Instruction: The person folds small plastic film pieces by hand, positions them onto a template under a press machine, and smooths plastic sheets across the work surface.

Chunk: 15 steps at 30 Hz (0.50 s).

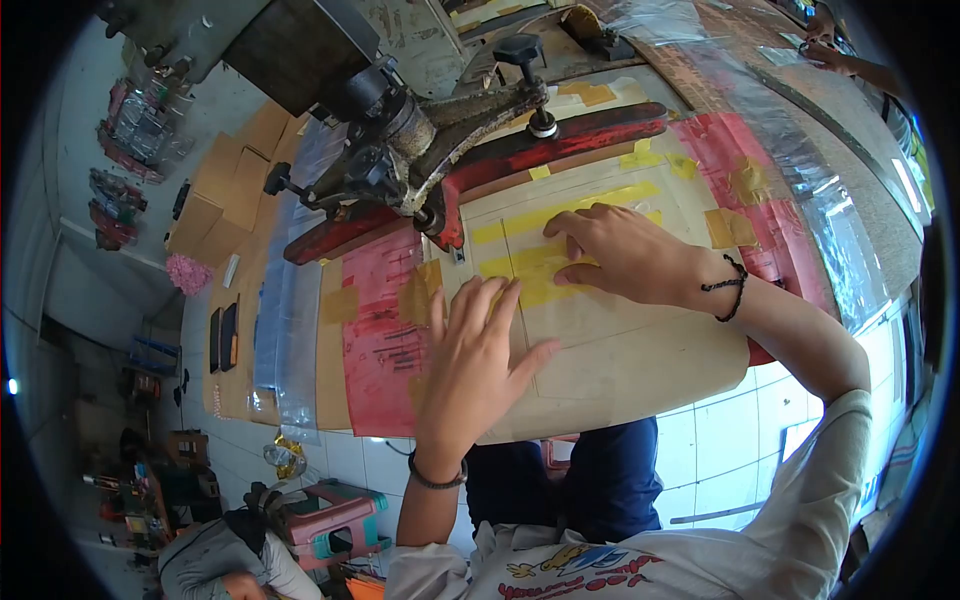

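Observation:
A beige sheet [640, 345] lies on the worktable, with yellow tape strips [530, 265] stuck across its middle and thin lines on its surface. My left hand [468, 365] rests on the sheet's left part with its fingers spread, holding nothing. Over the yellow strips is my right hand [635, 255], its fingers bent and its thumb apart from them. The thumb and fingertips are at the tape, and I see nothing gripped between them. Just beyond both hands stands a machine head [400, 150] with a long red bar [560, 140] and black knobs.
Red sheeting [385, 350] flanks the beige sheet, with brown tape pieces on it. Clear plastic [835, 230] covers the right side. Cardboard boxes [215, 195] and two dark phone-like slabs [224, 337] are at left. A stool [335, 525] and a seated person are lower left; another person's hand [825, 55] shows upper right.

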Tool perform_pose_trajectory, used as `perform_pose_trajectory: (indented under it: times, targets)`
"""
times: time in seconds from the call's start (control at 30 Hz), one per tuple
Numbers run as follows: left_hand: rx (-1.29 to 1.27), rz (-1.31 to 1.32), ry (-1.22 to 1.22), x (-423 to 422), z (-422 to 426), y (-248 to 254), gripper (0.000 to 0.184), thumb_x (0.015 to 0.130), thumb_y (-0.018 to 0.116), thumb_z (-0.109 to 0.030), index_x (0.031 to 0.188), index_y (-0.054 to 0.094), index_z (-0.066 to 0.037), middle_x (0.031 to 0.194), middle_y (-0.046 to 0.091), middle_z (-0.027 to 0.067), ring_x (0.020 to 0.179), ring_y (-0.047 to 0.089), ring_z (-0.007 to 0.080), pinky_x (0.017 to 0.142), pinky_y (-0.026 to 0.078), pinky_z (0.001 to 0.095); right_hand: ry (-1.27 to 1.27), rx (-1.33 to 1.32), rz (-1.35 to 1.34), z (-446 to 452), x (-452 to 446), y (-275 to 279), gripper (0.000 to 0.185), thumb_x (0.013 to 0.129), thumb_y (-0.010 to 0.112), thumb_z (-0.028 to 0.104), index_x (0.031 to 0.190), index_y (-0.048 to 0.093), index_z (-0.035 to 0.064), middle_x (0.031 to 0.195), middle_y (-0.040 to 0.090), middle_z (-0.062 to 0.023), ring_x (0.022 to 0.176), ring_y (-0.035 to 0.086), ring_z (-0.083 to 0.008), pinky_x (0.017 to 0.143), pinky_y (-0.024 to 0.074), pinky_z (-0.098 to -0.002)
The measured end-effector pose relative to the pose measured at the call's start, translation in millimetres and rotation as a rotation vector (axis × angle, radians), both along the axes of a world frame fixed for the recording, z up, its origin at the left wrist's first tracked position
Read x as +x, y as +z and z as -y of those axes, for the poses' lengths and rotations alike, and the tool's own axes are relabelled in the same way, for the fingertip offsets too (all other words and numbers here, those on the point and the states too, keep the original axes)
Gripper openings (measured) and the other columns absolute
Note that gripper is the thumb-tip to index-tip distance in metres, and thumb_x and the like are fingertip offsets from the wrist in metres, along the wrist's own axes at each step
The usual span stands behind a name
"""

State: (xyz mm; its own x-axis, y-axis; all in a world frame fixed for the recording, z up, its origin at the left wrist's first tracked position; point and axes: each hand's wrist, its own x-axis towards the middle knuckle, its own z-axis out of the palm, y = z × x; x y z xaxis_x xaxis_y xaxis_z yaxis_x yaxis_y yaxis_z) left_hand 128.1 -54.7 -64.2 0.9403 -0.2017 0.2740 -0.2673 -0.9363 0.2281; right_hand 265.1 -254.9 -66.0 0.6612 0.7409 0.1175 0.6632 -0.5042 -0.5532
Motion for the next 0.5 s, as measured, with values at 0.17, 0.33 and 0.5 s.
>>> perform_pose_trajectory:
  times: [0.17, 0.33, 0.5]
  targets:
    - [-0.058, 0.012, 0.017, 12.1, 3.0, -4.0, 0.053, 0.088, 0.078, -0.038, 0.123, 0.069, 0.0, 0.121, 0.06, 0.0135, 0.118, 0.055, 0.0326, 0.106, 0.039, 0.046, 0.021, -0.079, 0.2, 4.8, -0.9, -8.0, 0.029, 0.094, 0.072, 0.025, 0.114, 0.067, 0.0049, 0.115, 0.063, -0.0134, 0.115, 0.058, -0.0315, 0.1, 0.0472, -0.0423]
    - [-0.089, 0.039, 0.041, 14.7, 4.2, -2.2, 0.054, 0.09, 0.076, -0.039, 0.123, 0.067, 0.003, 0.122, 0.062, 0.0148, 0.114, 0.055, 0.0322, 0.103, 0.039, 0.0461, 0.031, 0.007, 0.537, -3.1, -0.3, -27.4, 0.026, 0.097, 0.065, 0.025, 0.111, 0.063, 0.0034, 0.116, 0.063, -0.0162, 0.111, 0.06, -0.0347, 0.094, 0.0496, -0.0439]
    - [-0.619, -0.097, 0.057, 28.8, 0.7, 6.7, 0.042, 0.099, 0.069, -0.028, 0.125, 0.065, 0.005, 0.108, 0.071, 0.013, 0.097, 0.065, 0.0209, 0.087, 0.051, 0.0373, 0.163, 0.353, 0.496, -8.0, 7.0, -12.5, 0.028, 0.1, 0.062, 0.027, 0.112, 0.05, 0.0051, 0.12, 0.063, -0.016, 0.103, 0.065, -0.0389, 0.089, 0.0526, -0.0493]
